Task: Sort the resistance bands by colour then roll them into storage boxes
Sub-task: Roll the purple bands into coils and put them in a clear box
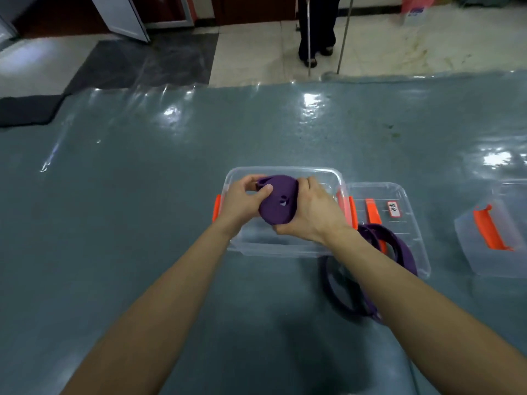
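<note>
Both hands, left point(242, 202) & right point(309, 213), grip rolled purple band point(278, 202) above clear box point(285, 249), arms outstretched.

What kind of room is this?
Probably an indoor workroom or storeroom, hard to say exactly: a big table under shiny plastic sheeting, a tiled floor beyond it, and clear storage boxes with purple resistance bands being packed.

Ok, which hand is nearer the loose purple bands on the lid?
Right. The right hand grips the rolled band just left of the loose bands; the left hand holds the roll's other side, farther left.
</note>
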Demonstrator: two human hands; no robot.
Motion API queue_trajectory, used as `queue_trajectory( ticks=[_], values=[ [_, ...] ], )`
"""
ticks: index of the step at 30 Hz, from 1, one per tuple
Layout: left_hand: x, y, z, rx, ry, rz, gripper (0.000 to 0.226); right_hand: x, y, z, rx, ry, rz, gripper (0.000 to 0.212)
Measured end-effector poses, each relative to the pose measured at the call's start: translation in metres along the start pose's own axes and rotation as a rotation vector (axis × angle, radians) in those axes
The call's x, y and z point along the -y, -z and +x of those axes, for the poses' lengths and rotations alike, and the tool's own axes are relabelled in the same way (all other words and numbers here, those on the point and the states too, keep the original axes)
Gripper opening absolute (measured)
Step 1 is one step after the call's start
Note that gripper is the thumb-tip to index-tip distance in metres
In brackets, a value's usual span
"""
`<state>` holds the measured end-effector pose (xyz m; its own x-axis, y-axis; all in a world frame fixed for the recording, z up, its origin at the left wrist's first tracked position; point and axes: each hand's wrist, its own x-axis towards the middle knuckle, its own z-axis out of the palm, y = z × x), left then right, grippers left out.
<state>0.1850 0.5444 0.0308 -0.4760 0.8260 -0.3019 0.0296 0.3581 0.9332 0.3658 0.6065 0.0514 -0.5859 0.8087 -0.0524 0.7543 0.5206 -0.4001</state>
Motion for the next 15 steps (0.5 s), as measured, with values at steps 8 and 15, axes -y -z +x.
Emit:
queue_trajectory(
  ticks=[8,15],
  values=[
    [0.050,-0.028,0.045,-0.015,0.284,0.223,0.033,-0.020,-0.044,0.030,0.359,-0.081,-0.124,0.105],
    [0.066,-0.031,0.067,0.189,0.345,0.526,0.034,-0.026,-0.062,0.050,0.513,-0.100,-0.257,0.105]
  ],
)
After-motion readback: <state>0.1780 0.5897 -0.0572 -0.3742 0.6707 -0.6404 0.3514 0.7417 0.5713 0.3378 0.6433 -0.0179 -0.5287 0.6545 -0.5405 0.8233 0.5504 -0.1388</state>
